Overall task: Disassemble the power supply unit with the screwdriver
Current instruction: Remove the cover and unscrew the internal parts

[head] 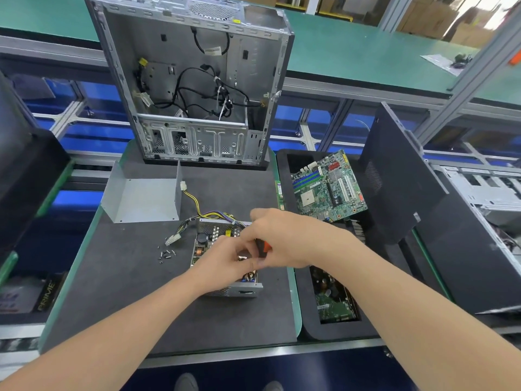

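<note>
electronics teardown workshop, conveyor line, gutted pc case, loose motherboard

On the work mat, right of centre: opened power supply unit, wire harness trailing from its far-left corner. Behind and left of the unit, removed cover. In front of the cover, left of the unit, loose screws. At the mat's far edge, upright computer case. Right of the mat, just beside it, foam tray: motherboard at the far end, another circuit board in the near compartment. Standing on edge along the tray's right, side panel. Above the unit, left hand and right hand, screwdriver in the right.
</note>
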Demonstrator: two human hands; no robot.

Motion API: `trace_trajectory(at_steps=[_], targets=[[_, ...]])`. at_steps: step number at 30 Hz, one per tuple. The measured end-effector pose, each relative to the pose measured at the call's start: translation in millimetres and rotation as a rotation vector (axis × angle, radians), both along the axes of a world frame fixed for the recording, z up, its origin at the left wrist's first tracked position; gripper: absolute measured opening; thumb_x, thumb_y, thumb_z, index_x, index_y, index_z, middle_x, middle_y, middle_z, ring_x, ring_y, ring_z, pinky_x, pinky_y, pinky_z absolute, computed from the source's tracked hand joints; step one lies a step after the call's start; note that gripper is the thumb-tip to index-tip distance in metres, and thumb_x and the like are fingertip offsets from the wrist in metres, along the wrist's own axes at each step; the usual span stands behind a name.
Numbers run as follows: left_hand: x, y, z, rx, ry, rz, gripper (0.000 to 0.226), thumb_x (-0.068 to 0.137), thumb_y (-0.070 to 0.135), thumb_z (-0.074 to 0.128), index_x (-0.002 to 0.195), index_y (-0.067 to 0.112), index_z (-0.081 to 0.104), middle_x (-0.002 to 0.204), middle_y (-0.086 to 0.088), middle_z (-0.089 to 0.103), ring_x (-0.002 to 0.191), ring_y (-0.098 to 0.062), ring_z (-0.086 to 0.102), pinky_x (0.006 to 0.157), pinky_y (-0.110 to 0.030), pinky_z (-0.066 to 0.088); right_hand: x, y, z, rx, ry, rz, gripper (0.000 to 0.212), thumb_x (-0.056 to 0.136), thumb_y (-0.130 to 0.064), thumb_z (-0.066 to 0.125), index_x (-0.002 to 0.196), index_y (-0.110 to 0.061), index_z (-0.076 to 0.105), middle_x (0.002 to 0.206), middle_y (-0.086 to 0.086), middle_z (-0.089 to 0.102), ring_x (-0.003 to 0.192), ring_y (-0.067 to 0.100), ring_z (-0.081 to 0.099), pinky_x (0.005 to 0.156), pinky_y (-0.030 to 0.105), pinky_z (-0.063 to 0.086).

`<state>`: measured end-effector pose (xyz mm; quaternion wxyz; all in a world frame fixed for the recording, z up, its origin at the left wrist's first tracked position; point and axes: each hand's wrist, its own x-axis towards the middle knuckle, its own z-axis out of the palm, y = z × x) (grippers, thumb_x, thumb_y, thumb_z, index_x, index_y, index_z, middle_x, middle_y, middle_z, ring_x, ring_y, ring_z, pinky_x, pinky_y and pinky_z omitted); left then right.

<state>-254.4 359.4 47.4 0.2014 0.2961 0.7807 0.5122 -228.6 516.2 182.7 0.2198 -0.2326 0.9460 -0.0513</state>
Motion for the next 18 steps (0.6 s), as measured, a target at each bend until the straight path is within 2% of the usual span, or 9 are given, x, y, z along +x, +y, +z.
trace_trajectory(at_steps=[2,4,7,9,11,13,16,18], targets=[[0,0,0,-0.009,0.007,-0.011,0.027,0.082,0.059,0.068,0.078,0.032,0.073,0.082,0.011,0.075,0.071,-0.007,0.059,0.064,-0.020,0.045,0,0,-2,0.000,0.015,0.012,0.012,0.084,-0.026,0.074,0.083,-0.023,0.062,0.086,-0.010,0.037,0.080,0.017,0.052,0.069,0.034,0.046],[0,0,-1,-0.022,0.017,-0.006,0.014,0.084,0.051,0.070,0.074,0.042,0.070,0.081,0.018,0.073,0.069,-0.002,0.059,0.062,-0.015,0.042,1,0,-2,0.009,0.019,-0.005,0.012,0.085,-0.029,0.072,0.086,-0.024,0.061,0.087,-0.010,0.038,0.080,0.017,0.052,0.071,0.036,0.049],[1,1,1,-0.021,0.059,-0.008,0.022,0.085,0.035,0.063,0.070,0.052,0.060,0.064,0.023,0.061,0.059,-0.001,0.047,0.053,-0.012,0.033,6,-2,0,-0.009,0.111,-0.108,0.025,0.084,-0.042,0.064,0.096,-0.023,0.052,0.090,-0.004,0.046,0.083,0.025,0.056,0.069,0.040,0.051],[3,2,4,-0.011,0.045,-0.014,0.017,0.082,0.042,0.061,0.067,0.050,0.058,0.059,0.022,0.054,0.057,-0.002,0.039,0.052,-0.014,0.030,8,-7,-2,0.067,0.243,-0.236,0.036,0.088,-0.053,0.056,0.092,-0.019,0.044,0.079,0.000,0.044,0.076,0.031,0.053,0.056,0.035,0.041],[3,2,7,-0.017,0.001,-0.018,0.014,0.087,0.044,0.071,0.076,0.051,0.065,0.072,0.023,0.068,0.065,0.003,0.054,0.060,-0.017,0.041,9,-14,-6,0.143,0.287,-0.358,0.043,0.095,-0.058,0.049,0.089,-0.017,0.043,0.071,0.001,0.035,0.070,0.030,0.044,0.053,0.033,0.031],[2,0,7,0.002,-0.004,-0.033,0.025,0.091,0.032,0.079,0.081,0.053,0.069,0.084,0.021,0.075,0.075,0.006,0.063,0.066,-0.014,0.043,8,-17,-8,0.100,0.194,-0.416,0.032,0.097,-0.045,0.053,0.088,-0.014,0.049,0.073,0.003,0.040,0.073,0.033,0.050,0.060,0.035,0.041],[3,-3,11,0.017,0.002,-0.064,0.037,0.090,0.015,0.075,0.085,0.051,0.067,0.083,0.022,0.071,0.079,0.003,0.064,0.070,-0.011,0.043,6,-12,-4,-0.016,0.063,-0.368,0.004,0.090,-0.022,0.059,0.090,-0.017,0.057,0.089,0.007,0.060,0.083,0.036,0.061,0.072,0.042,0.058],[3,-5,13,0.031,-0.019,-0.079,0.052,0.084,-0.002,0.062,0.088,0.050,0.067,0.085,0.023,0.071,0.085,0.004,0.067,0.073,-0.010,0.045,7,-8,0,-0.027,0.029,-0.321,0.007,0.084,-0.015,0.062,0.086,-0.020,0.057,0.091,0.005,0.060,0.087,0.033,0.062,0.076,0.045,0.059]])
